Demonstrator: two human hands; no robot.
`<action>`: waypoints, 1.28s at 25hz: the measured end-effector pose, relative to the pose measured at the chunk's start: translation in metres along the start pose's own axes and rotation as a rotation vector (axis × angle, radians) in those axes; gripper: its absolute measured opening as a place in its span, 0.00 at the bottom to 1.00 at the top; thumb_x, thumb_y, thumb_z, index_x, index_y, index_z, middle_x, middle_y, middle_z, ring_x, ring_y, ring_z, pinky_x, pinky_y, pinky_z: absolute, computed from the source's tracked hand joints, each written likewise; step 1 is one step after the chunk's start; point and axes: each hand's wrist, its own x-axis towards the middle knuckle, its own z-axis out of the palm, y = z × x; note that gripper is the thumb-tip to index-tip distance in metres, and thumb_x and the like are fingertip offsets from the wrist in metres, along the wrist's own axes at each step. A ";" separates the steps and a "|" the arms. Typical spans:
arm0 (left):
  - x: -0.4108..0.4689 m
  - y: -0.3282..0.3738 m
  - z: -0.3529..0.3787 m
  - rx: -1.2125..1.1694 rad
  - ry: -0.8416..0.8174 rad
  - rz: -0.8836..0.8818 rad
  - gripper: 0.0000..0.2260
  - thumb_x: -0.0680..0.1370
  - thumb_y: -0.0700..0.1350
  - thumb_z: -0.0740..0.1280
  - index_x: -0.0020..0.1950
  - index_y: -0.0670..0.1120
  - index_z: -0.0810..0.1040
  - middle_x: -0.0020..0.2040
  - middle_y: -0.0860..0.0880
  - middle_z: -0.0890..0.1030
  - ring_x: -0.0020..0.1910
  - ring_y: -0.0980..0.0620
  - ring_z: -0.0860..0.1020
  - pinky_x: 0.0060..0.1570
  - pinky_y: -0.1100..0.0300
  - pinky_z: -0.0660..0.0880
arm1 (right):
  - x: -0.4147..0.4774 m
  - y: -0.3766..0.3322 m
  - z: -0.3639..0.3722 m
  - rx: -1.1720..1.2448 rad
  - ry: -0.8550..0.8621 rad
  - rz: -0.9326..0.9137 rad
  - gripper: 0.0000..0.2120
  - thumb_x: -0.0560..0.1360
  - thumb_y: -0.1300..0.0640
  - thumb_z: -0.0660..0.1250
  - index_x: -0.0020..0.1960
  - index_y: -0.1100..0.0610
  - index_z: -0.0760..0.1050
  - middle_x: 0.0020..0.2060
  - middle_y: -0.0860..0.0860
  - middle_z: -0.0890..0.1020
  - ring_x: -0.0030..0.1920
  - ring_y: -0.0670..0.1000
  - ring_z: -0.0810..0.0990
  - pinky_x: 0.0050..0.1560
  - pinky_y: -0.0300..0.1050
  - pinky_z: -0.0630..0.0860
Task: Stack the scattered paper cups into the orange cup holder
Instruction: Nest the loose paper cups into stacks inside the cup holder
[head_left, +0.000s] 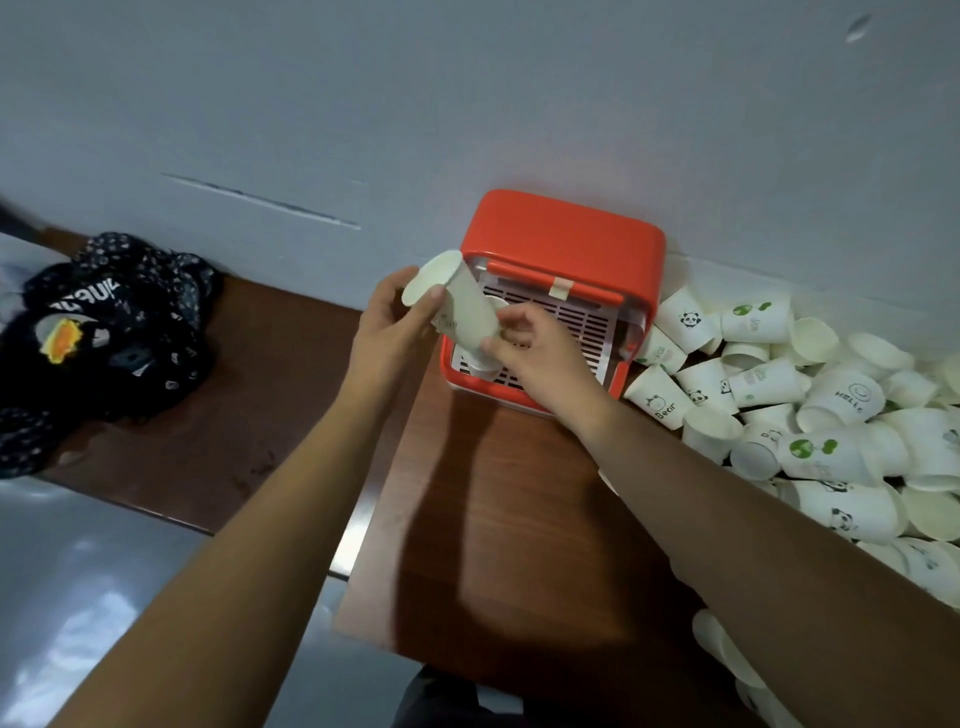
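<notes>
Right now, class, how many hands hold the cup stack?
2: the left hand grips the open end of the cup stack; the right hand pinches its lower end.

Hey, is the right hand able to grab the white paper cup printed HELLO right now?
Probably not yet: the right hand grips the tilted stack of white paper cups. The HELLO cup lies uncovered atop the pile.

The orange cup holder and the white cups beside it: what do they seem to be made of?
Orange box-shaped cup holder: probably moulded plastic, smooth with a slight sheen and rounded corners. White printed cups heaped to its right: apparently matte paper, with thin walls and no gloss.
</notes>
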 end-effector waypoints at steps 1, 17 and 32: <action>0.005 0.001 0.001 0.067 0.006 0.038 0.18 0.78 0.46 0.71 0.65 0.44 0.74 0.55 0.50 0.79 0.51 0.60 0.79 0.48 0.66 0.76 | 0.005 0.003 -0.001 -0.078 0.034 -0.017 0.14 0.74 0.56 0.72 0.59 0.54 0.74 0.55 0.45 0.78 0.53 0.41 0.77 0.46 0.31 0.76; 0.056 -0.078 0.001 0.697 -0.287 0.093 0.35 0.69 0.64 0.74 0.73 0.59 0.69 0.65 0.53 0.75 0.64 0.55 0.73 0.62 0.48 0.76 | 0.044 0.072 0.006 -0.235 0.016 0.082 0.34 0.74 0.50 0.71 0.76 0.51 0.62 0.71 0.50 0.72 0.69 0.52 0.72 0.65 0.56 0.73; 0.047 -0.117 0.003 0.743 -0.234 0.045 0.24 0.76 0.42 0.72 0.71 0.46 0.72 0.63 0.49 0.80 0.57 0.57 0.77 0.59 0.62 0.77 | 0.060 0.110 0.008 -0.107 -0.006 0.083 0.23 0.73 0.61 0.73 0.67 0.59 0.73 0.53 0.51 0.82 0.49 0.45 0.82 0.53 0.44 0.79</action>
